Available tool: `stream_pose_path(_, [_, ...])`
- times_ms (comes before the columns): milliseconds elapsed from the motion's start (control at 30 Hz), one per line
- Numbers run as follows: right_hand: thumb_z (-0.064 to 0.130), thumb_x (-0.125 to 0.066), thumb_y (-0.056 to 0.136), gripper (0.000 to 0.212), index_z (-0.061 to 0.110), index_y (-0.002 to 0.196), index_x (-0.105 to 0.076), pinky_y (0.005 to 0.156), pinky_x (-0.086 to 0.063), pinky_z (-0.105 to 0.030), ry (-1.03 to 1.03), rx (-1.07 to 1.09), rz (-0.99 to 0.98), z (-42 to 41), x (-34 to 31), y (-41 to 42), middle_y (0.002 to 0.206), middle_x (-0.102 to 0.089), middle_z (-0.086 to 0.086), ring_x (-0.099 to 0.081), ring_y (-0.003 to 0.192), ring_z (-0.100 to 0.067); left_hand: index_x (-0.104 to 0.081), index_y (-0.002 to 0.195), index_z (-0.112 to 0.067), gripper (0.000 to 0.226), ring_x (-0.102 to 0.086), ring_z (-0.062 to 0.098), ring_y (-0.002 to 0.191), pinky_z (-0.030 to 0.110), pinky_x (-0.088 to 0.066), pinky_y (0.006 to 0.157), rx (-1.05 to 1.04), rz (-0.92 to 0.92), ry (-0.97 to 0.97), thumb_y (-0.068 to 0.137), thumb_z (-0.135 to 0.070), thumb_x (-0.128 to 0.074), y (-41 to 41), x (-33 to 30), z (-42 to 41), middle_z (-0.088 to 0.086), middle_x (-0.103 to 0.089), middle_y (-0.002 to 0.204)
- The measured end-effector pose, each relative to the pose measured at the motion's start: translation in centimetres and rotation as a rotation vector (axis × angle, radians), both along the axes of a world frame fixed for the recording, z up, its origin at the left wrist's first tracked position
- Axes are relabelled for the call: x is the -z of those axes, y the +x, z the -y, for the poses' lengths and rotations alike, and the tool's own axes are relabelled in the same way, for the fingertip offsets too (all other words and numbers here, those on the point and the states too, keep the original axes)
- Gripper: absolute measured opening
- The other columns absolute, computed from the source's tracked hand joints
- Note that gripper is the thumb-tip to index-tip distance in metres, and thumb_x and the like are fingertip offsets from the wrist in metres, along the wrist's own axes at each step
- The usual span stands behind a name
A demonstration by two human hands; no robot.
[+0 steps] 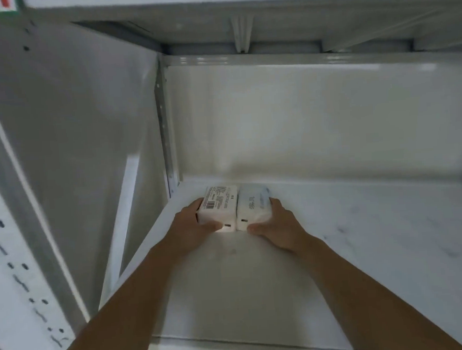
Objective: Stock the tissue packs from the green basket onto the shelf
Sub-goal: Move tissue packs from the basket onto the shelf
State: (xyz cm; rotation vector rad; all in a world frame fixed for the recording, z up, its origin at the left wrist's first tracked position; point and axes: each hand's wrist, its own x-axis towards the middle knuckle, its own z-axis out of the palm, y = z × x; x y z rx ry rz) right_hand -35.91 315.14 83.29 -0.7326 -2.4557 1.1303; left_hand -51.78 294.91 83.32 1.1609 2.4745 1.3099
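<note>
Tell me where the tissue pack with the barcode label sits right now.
In the head view, the barcode tissue pack lies at the shelf's back left corner, gripped by the left hand and touching the plain tissue pack on its right.

shelf (362,221): white, scuffed with grey marks | on it: two tissue packs side by side, touching, far back-left corner near the back wall | left tissue pack (219,206): barcode label facing up, my side | right tissue pack (253,207): faint blue print | both lying flat on my shelf board
</note>
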Motion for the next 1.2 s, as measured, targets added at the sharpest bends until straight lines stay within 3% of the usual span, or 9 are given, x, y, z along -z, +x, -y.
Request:
stream_pose_path(133, [0.046,-0.087,0.073,0.102,0.021,0.156,-0.034,0.09,-0.045,-0.028,0.035,0.018,0.025,-2.0,-0.1,-2.2,0.146,-0.059,-0.002,-0.06,0.124,-0.024,-0.06,0.138,-0.034,0.064,-0.065,0.008,0.104,0.015,-0.046,0.084,-0.014,-0.02,0.005,0.079,-0.038,-0.086,-1.5,0.1,-2.2,-0.016,-0.07,0.12])
stream_pose_path(367, [0.049,-0.092,0.067,0.105,0.026,0.153,-0.036,0.106,-0.047,-0.038,0.035,0.055,-0.032,-2.0,-0.2,-2.3,0.147,-0.059,0.003,-0.058,0.132,-0.026,-0.064,0.139,-0.033,0.072,-0.07,0.003,0.107,0.033,-0.057,0.101,-0.081,0.042,0.052,0.073,-0.041,-0.09,-2.0,0.7,-2.2,-0.012,-0.076,0.123])
stream_pose_path(433, [0.046,-0.092,0.069,0.106,0.02,0.154,-0.034,0.101,-0.044,-0.032,0.021,0.166,-0.093,-1.3,-0.2,-1.2,0.148,-0.058,-0.002,-0.056,0.136,-0.029,-0.053,0.15,-0.022,0.091,-0.066,0.018,0.123,0.034,-0.052,0.106,-0.124,0.007,0.006,0.071,-0.046,-0.092,-0.9,0.3,-2.2,-0.001,-0.069,0.138])
stream_pose_path(533, [0.043,-0.085,0.081,0.106,0.011,0.163,-0.026,0.115,-0.038,-0.034,0.002,0.226,-0.15,-0.3,0.2,1.4,0.163,-0.042,-0.007,-0.04,0.15,-0.029,-0.027,0.163,-0.01,0.114,-0.04,0.032,0.15,0.045,-0.033,0.123,-0.224,-0.061,-0.053,0.076,-0.049,-0.089,1.2,0.0,-1.5,0.012,-0.041,0.164])
stream_pose_path(700, [0.057,-0.058,0.096,0.085,0.013,0.163,-0.028,0.127,-0.012,-0.037,0.269,0.081,0.153,2.1,1.9,7.2,0.172,-0.024,-0.007,-0.019,0.159,-0.025,-0.019,0.166,-0.014,0.097,-0.03,0.032,0.154,0.043,-0.024,0.125,-0.222,-0.122,-0.084,0.093,-0.053,-0.07,4.9,0.9,2.7,0.011,-0.03,0.17])
stream_pose_path(800, [0.052,-0.046,0.102,0.049,0.013,0.125,-0.066,0.121,-0.026,-0.05,0.537,0.07,0.234,3.9,1.8,10.9,0.139,-0.061,-0.01,-0.049,0.137,-0.034,-0.021,0.165,-0.016,0.089,-0.032,0.026,0.153,0.038,-0.026,0.123,-0.075,-0.251,-0.186,0.096,-0.054,-0.063,8.3,1.4,4.6,0.007,-0.031,0.168])
stream_pose_path(900, [0.048,-0.042,0.101,0.044,0.015,0.083,-0.064,0.103,-0.041,-0.05,0.64,0.108,0.155,6.0,1.4,15.3,0.097,-0.068,-0.004,-0.062,0.101,-0.031,-0.024,0.163,-0.02,0.081,-0.029,0.019,0.152,0.032,-0.026,0.121,0.026,-0.299,-0.184,0.098,-0.053,-0.059,11.4,1.6,6.0,-0.001,-0.029,0.167])
stream_pose_path(1100, [0.044,-0.043,0.105,0.046,0.014,0.13,-0.069,0.118,-0.034,-0.053,0.757,0.212,0.015,10.4,4.1,23.6,0.146,-0.062,-0.011,-0.053,0.137,-0.031,-0.057,0.143,-0.011,0.056,-0.053,0.023,0.13,0.028,-0.038,0.114,0.081,-0.611,0.04,0.096,-0.041,-0.062,18.3,3.0,7.5,0.008,-0.055,0.143])
stream_pose_path(1200, [0.036,-0.056,0.104,0.039,0.016,0.136,-0.062,0.121,-0.029,-0.047,0.781,0.229,-0.209,12.5,7.5,27.9,0.149,-0.055,-0.006,-0.048,0.139,-0.026,-0.068,0.127,-0.003,0.037,-0.057,0.024,0.122,0.02,-0.039,0.111,0.193,-0.631,0.315,0.096,-0.022,-0.064,22.8,5.2,8.0,0.016,-0.06,0.129])
